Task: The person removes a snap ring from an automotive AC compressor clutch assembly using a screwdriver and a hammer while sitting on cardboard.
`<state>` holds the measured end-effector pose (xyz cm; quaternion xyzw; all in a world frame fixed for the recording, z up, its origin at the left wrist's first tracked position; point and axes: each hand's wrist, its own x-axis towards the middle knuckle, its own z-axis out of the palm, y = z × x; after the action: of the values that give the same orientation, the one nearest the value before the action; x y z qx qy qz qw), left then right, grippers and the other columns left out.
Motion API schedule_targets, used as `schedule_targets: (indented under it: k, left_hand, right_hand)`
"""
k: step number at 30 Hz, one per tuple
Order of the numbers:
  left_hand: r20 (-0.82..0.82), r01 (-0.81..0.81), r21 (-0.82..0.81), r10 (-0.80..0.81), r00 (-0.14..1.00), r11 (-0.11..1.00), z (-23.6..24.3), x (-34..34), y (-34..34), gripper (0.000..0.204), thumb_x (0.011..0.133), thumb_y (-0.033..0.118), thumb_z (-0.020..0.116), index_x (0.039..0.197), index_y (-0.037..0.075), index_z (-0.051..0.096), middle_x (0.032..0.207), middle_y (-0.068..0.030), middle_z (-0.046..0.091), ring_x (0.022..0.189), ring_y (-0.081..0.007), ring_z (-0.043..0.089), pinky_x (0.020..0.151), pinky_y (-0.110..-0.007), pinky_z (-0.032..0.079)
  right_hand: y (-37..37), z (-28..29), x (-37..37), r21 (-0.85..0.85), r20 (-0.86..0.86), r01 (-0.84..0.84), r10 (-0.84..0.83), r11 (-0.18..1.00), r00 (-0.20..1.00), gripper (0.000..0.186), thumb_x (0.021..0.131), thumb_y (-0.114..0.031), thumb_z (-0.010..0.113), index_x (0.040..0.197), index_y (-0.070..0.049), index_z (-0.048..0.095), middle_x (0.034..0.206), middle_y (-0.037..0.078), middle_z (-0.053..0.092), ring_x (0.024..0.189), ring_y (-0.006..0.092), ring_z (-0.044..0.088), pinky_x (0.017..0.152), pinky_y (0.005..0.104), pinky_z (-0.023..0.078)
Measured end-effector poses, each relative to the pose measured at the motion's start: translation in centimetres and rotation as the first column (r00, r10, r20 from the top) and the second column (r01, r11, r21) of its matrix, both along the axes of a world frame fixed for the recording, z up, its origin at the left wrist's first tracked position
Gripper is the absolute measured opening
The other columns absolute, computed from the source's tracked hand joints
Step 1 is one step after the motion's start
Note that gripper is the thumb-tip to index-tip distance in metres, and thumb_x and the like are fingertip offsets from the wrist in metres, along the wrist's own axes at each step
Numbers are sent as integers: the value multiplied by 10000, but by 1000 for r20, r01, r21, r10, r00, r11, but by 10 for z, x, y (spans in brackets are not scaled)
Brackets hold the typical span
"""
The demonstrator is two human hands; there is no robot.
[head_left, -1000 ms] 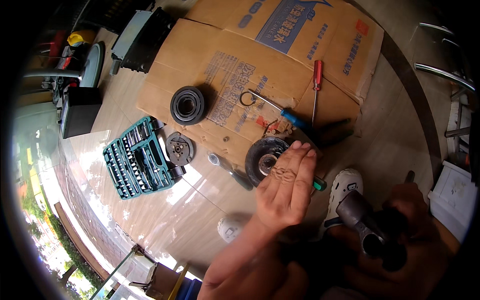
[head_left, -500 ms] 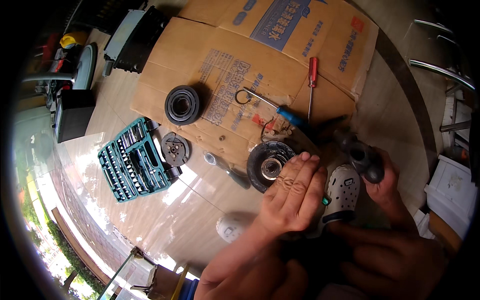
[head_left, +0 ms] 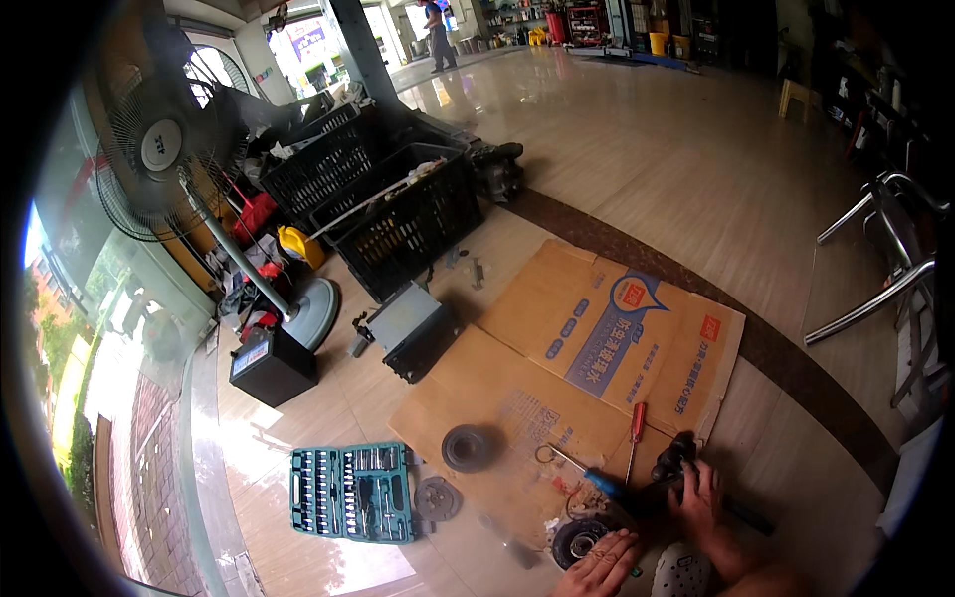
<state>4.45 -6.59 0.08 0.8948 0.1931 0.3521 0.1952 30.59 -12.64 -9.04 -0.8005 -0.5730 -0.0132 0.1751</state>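
Note:
My left hand (head_left: 602,565) lies over the edge of a black round pulley-like part (head_left: 579,542) with a metal ring at its centre. Its fingers are stretched out and close together. A bit of green shows beside that hand, and most of it is hidden. Farther right, my right hand (head_left: 702,497) is on a black tool (head_left: 676,455) at the cardboard's edge, with fingers bent over its dark body. The tool's kind is hard to make out. Near both hands lie a blue-handled screwdriver (head_left: 603,485) and a red-handled screwdriver (head_left: 638,422).
Flattened cardboard (head_left: 497,373) carries a black ring-shaped part (head_left: 470,449). To its left are a round metal disc (head_left: 437,499) and a green socket set (head_left: 350,495). Beyond stand a black battery (head_left: 274,365), black crates (head_left: 408,224), a fan (head_left: 162,146) and a metal-framed chair (head_left: 875,298).
My view has lifted and now takes in the wider room. Both hands sit lower in the picture. My right hand has moved forward with the black tool, towards the cardboard's edge.

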Motion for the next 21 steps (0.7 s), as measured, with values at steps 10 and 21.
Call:
schedule_targets:
  k: [10, 21]
  left_hand:
    - [144, 192, -296, -154, 977, 936, -49, -16, -5, 416, 1015, 27, 620, 1426, -36, 596, 1477, -254, 609, 1419, -413, 580, 1173, -497, 483]
    - [206, -149, -732, 424, 882, 665, 65, -62, 50, 197, 1020, 132, 575, 1083, 14, 720, 1026, -201, 740, 830, -251, 743, 760, -396, 591]
  right_hand:
    - [-10, 39, -80, 236, -457, -545, 587, 804, 668, 836, 834, -538, 814, 1422, 3, 569, 1519, 247, 497, 1455, 475, 415, 1212, 512, 380]
    - [-5, 56, -93, 142, -372, -484, 499, 864, 782, 1081, 624, -527, 999, 1475, -71, 513, 1461, 213, 517, 1344, 463, 523, 1177, 540, 437]
